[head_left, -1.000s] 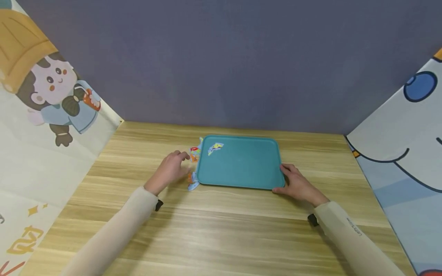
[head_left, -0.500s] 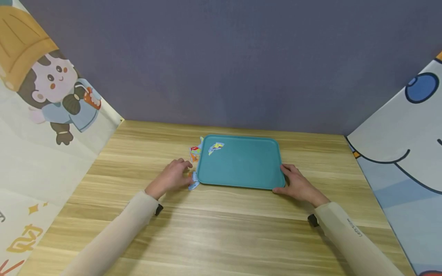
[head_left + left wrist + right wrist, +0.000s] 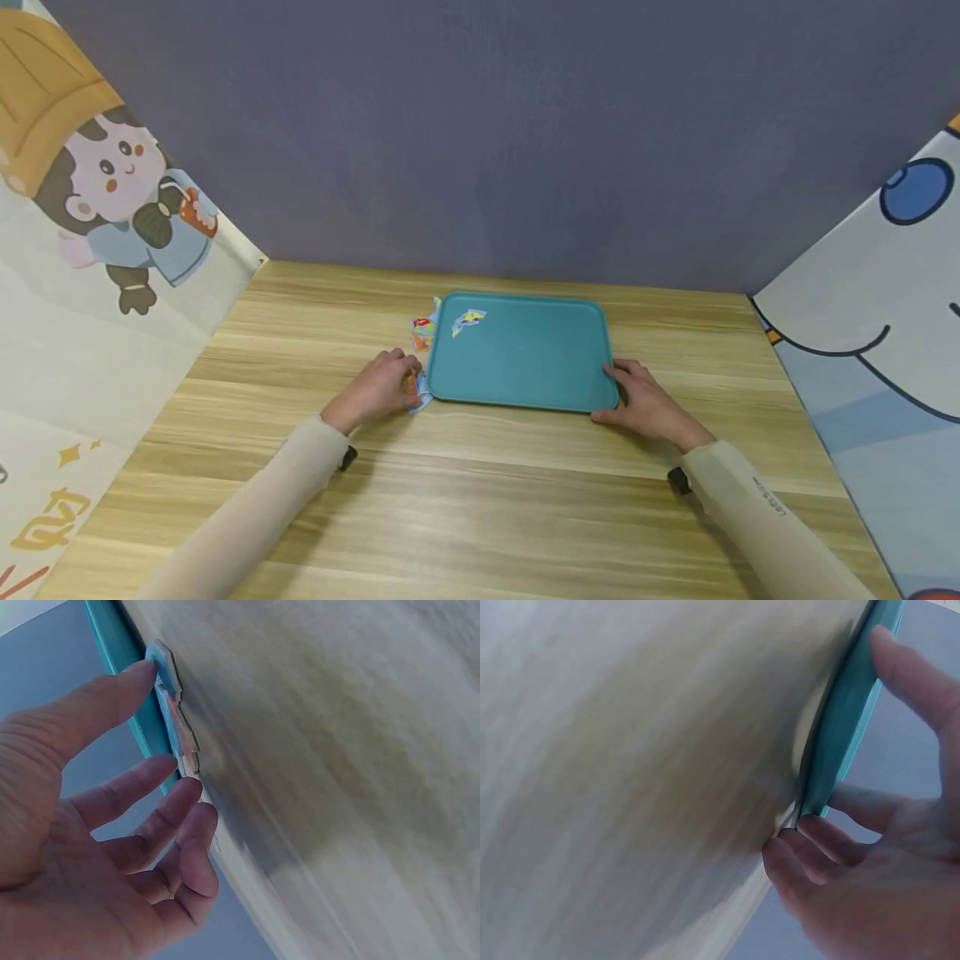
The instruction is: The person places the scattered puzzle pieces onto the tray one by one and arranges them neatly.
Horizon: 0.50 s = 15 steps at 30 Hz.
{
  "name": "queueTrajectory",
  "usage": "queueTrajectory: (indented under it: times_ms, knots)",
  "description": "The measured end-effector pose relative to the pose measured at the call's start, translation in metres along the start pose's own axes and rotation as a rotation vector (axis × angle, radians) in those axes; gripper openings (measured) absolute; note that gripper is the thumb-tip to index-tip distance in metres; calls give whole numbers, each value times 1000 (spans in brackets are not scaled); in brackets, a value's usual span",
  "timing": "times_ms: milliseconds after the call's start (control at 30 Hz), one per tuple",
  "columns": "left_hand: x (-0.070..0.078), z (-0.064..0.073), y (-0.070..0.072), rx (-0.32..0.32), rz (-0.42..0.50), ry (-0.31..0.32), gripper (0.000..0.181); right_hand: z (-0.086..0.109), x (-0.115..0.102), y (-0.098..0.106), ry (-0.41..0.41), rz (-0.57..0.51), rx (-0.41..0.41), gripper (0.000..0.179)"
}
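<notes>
A teal rectangular tray (image 3: 525, 354) lies on the wooden table. My right hand (image 3: 641, 402) grips its near right corner, thumb on the front edge and fingers along the right side. At the tray's near left corner my left hand (image 3: 377, 389) pinches a flat blue-and-orange printed cut-out (image 3: 422, 392) between thumb and forefinger; in the left wrist view the thumb meets one end of this thin cut-out (image 3: 171, 697). Another colourful cut-out (image 3: 423, 331) sits against the tray's left edge, farther back. Inside the tray, near the far left corner, is a yellow-and-blue cut-out (image 3: 468, 321).
A dark blue-grey wall panel (image 3: 510, 142) rises behind the table (image 3: 480, 500). Cartoon-printed panels stand at the left (image 3: 127, 192) and right (image 3: 885, 292). Bare wood surrounds the tray.
My left hand has moved down and slightly right, from beside the farther cut-out to the blue-and-orange one, and its thumb and forefinger have closed on it. The right hand stays at the tray.
</notes>
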<state>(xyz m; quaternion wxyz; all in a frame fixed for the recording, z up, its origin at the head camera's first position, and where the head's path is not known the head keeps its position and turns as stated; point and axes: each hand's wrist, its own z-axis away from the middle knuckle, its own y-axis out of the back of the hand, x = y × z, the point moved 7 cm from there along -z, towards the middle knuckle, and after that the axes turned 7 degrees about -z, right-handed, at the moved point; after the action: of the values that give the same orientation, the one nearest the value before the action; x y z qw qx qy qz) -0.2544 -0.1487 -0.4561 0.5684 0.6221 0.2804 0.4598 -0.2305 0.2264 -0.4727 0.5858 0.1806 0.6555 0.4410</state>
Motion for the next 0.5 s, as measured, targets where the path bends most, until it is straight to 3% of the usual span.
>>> queueTrajectory:
  times_ms: [500]
  knots:
    - [0,-3,-3,-9,30,-4,50,3,13,7,-33,-18,-18,95]
